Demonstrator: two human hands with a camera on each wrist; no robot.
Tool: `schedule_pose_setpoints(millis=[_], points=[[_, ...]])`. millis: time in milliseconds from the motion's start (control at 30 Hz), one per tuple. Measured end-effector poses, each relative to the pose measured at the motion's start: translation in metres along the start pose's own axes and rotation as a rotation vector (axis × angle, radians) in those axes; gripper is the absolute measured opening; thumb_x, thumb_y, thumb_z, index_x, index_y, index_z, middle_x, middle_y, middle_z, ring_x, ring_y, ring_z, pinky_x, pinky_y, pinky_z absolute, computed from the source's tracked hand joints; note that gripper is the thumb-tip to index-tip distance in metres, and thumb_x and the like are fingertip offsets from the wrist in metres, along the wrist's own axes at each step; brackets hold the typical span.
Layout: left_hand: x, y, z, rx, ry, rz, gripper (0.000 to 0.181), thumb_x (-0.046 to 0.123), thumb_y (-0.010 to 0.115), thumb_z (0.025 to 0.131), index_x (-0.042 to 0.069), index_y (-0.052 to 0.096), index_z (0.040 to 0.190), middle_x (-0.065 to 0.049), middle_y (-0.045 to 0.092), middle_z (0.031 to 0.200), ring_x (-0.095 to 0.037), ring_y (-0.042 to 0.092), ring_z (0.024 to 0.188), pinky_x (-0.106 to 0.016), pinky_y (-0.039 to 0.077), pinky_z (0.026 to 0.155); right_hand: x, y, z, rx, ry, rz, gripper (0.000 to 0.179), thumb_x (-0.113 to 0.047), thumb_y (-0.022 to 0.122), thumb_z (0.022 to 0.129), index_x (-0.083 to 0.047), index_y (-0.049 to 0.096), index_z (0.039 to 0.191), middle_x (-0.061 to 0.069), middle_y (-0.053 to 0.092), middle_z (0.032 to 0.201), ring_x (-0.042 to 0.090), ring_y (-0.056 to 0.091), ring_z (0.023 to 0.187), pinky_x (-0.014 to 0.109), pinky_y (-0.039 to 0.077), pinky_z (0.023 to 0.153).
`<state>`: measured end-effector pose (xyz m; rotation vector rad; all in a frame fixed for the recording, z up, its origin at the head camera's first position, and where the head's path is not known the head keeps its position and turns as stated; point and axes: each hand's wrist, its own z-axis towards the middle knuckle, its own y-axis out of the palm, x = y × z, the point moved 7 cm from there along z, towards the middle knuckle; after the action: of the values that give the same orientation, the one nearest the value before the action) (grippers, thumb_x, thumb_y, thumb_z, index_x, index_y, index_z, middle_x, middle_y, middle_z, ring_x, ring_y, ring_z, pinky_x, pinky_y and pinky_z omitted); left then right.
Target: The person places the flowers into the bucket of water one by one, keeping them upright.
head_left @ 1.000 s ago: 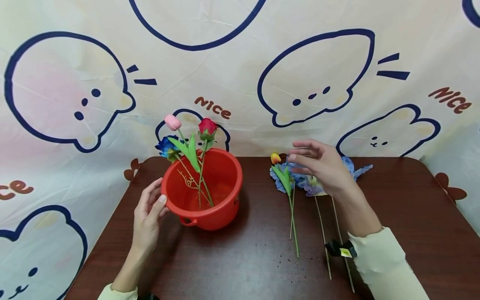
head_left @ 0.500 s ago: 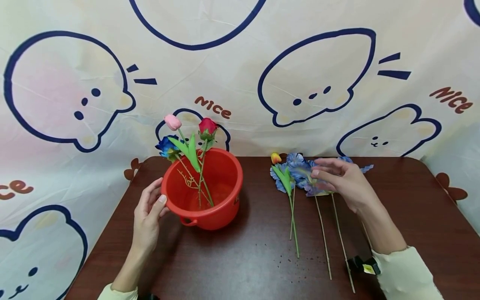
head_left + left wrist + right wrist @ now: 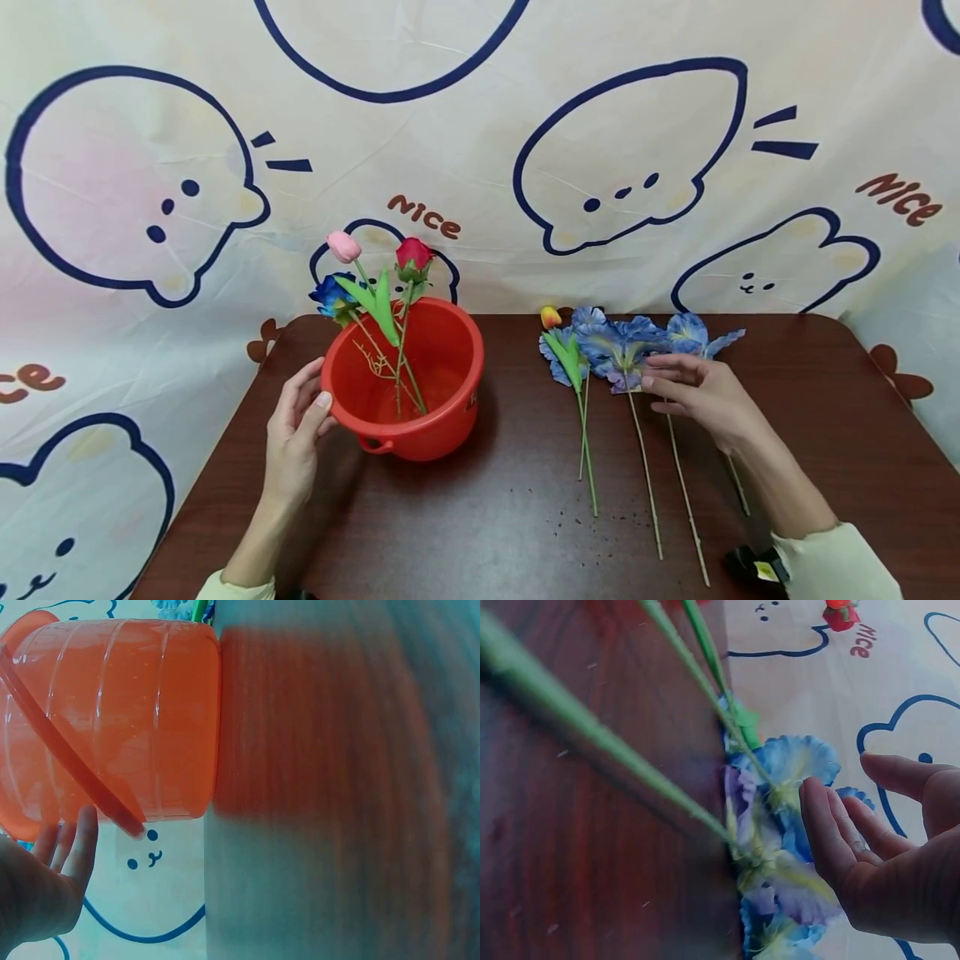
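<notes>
A red plastic bucket (image 3: 420, 437) holds a pink tulip (image 3: 344, 247), a red rose (image 3: 413, 254) and a dark blue flower (image 3: 333, 296). My left hand (image 3: 294, 437) rests against the bucket's left side, thumb at the rim; in the left wrist view its fingers (image 3: 81, 847) extend beside the bucket handle (image 3: 67, 750). Blue iris-like flowers (image 3: 618, 342) lie in a row on the right, overlapping at the back edge. My right hand (image 3: 708, 400) hovers over the right-hand irises, thumb and fingers parted, nothing between them; the right wrist view shows its fingertips beside the petals (image 3: 810, 761).
An orange-yellow tulip (image 3: 551, 317) with green leaves lies at the left end of the row. Long stems (image 3: 684, 492) point toward the front. Dark crumbs (image 3: 577, 523) speckle the brown table (image 3: 450, 533). A cartoon-printed cloth (image 3: 480, 150) hangs behind.
My right hand has moved right and lower, from above the middle irises to the right-hand ones, uncovering the blossoms. My left hand and the bucket have stayed put.
</notes>
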<state>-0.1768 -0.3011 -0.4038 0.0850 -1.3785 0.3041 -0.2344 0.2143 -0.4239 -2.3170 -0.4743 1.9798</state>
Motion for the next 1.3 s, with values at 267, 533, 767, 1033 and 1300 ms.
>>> schedule_pose_setpoints(millis=[267, 533, 767, 1033, 1300], points=[[0.000, 0.001, 0.000, 0.001, 0.001, 0.009, 0.049, 0.018, 0.054, 0.112, 0.016, 0.046, 0.160, 0.006, 0.063, 0.141, -0.003, 0.070, 0.118, -0.017, 0.062, 0.088, 0.019, 0.006, 0.000, -0.034, 0.018, -0.001, 0.062, -0.021, 0.073, 0.104, 0.009, 0.048, 0.153, 0.024, 0.069, 0.136, 0.010, 0.077, 0.105, 0.041, 0.067, 0.091], [-0.001, 0.002, -0.001, 0.007, -0.009, -0.013, 0.050, 0.017, 0.054, 0.112, 0.012, 0.045, 0.160, 0.004, 0.064, 0.140, -0.004, 0.071, 0.115, -0.018, 0.063, 0.087, 0.031, 0.016, 0.004, -0.089, 0.066, -0.018, 0.064, -0.020, 0.070, 0.106, 0.008, 0.044, 0.157, 0.034, 0.060, 0.147, 0.022, 0.075, 0.117, 0.042, 0.067, 0.093], [0.000, 0.002, -0.001, 0.009, -0.007, -0.014, 0.049, 0.017, 0.054, 0.111, 0.015, 0.046, 0.160, 0.004, 0.063, 0.141, -0.004, 0.071, 0.117, -0.018, 0.063, 0.088, 0.032, 0.018, 0.005, -0.119, 0.076, 0.012, 0.061, -0.012, 0.067, 0.106, 0.010, 0.043, 0.157, 0.035, 0.061, 0.145, 0.019, 0.076, 0.115, 0.041, 0.067, 0.091], [0.000, 0.001, 0.000, 0.004, 0.006, -0.020, 0.048, 0.015, 0.053, 0.112, 0.015, 0.047, 0.159, 0.005, 0.064, 0.140, -0.004, 0.071, 0.116, -0.018, 0.063, 0.088, 0.030, 0.019, 0.004, -0.190, 0.105, 0.047, 0.061, -0.007, 0.064, 0.106, 0.013, 0.038, 0.157, 0.037, 0.058, 0.147, 0.016, 0.078, 0.110, 0.042, 0.067, 0.091], [0.000, 0.001, -0.001, 0.003, 0.002, -0.020, 0.048, 0.016, 0.053, 0.112, 0.015, 0.046, 0.160, 0.005, 0.065, 0.140, -0.004, 0.072, 0.116, -0.018, 0.063, 0.088, 0.031, 0.019, 0.004, -0.207, 0.120, 0.057, 0.058, -0.004, 0.063, 0.106, 0.014, 0.039, 0.156, 0.034, 0.062, 0.144, 0.015, 0.078, 0.107, 0.040, 0.067, 0.089]])
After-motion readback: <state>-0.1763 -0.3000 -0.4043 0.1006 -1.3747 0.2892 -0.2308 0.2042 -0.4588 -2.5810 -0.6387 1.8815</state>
